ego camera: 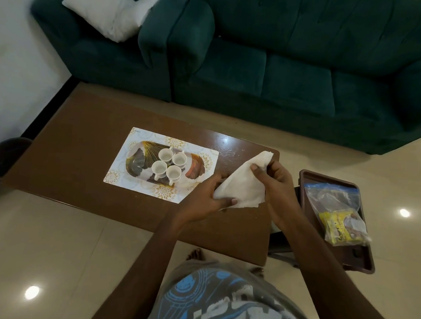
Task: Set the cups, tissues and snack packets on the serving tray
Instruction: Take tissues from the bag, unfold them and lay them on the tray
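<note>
You face a dark green sofa (279, 78) with a white pillow (109, 12); a patterned placemat (134, 138) lies on your brown table (74, 130).

No text reads clearly. The yellow snack packet (338, 226) inside the zip bag (332, 194) carries dark printed lettering, too blurred to make out, and the placemat (138, 137) has a tiny printed mark in its far left corner, too small to read. The shirt (223, 303) shows big pale block letters over a blue graphic, cut off by the frame edge — no word legible.
</note>
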